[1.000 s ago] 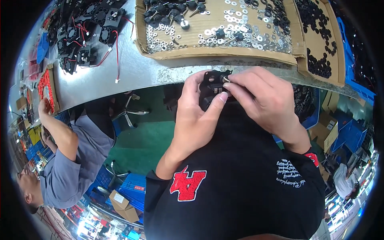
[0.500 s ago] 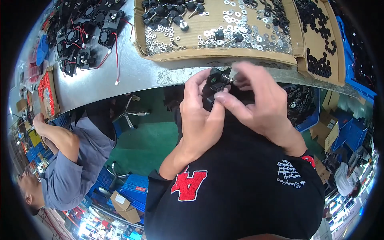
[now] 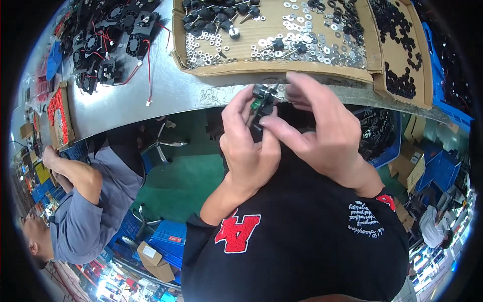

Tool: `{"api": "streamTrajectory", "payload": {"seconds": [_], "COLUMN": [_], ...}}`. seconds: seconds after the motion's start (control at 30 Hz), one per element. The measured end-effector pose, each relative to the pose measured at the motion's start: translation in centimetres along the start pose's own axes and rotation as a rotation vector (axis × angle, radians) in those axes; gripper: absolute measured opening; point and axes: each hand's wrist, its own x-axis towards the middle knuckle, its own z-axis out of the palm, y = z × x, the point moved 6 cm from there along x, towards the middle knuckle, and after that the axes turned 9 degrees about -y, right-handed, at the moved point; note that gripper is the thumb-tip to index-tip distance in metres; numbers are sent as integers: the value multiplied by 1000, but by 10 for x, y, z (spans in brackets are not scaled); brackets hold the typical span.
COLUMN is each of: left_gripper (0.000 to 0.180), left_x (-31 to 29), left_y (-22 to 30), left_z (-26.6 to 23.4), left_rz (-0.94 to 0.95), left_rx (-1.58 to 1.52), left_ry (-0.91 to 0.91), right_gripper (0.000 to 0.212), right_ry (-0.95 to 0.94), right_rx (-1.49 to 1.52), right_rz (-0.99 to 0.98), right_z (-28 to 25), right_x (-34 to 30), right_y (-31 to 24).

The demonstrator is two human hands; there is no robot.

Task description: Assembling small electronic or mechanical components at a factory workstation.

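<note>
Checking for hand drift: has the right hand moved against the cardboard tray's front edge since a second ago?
Yes. The right hand has risen; its fingertips now overlap the cardboard tray front edge, where earlier they sat below it.

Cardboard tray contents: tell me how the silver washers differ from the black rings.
The silver washers are shiny metal and scattered thinly over the tray's middle; the black rings are matte, dark and heaped densely in the right section. Both are small flat rings lying loose on the cardboard tray.

Both hands on small black fan part at bench edge
Left hand (image 3: 249, 148) and right hand (image 3: 322, 133) pinch the black part (image 3: 262, 100) near the cardboard tray (image 3: 282, 68) of washers; co-worker (image 3: 80, 201) far left
</note>
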Motion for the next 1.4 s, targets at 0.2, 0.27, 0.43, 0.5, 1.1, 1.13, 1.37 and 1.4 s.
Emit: {"api": "streamTrajectory", "payload": {"seconds": [0.2, 0.27, 0.43, 0.5, 1.1, 1.13, 1.37, 1.4], "left_gripper": [51, 49, 53, 55, 52, 53, 50, 50], "left_x": [2, 4, 0, 1, 5, 5, 8, 8], "left_y": [4, 7, 9, 9, 8, 6, 6, 7], "left_z": [-3, -1, -5, -4, 0, -1, 0, -1], "left_rz": [155, 228, 323, 296, 294, 283, 397, 404], "left_rx": [11, 70, 105, 129, 127, 108, 148, 151], "left_ry": [52, 53, 81, 29, 42, 34, 171, 167], "right_gripper": [28, 28, 38, 36, 36, 36, 34, 34], "right_ry": [-261, -69, -276, -210, -120, -197, -309, -302], "right_rx": [186, 191, 307, 308, 297, 264, 268, 270], "right_rz": [143, 138, 110, 136, 86, 66, 34, 33], "right_z": [14, 5, 11, 11, 7, 10, 17, 16], "right_x": [-4, -3, -8, -10, -6, -6, -10, -9], "right_y": [2, 1, 0, 3, 5, 4, 9, 9]}}
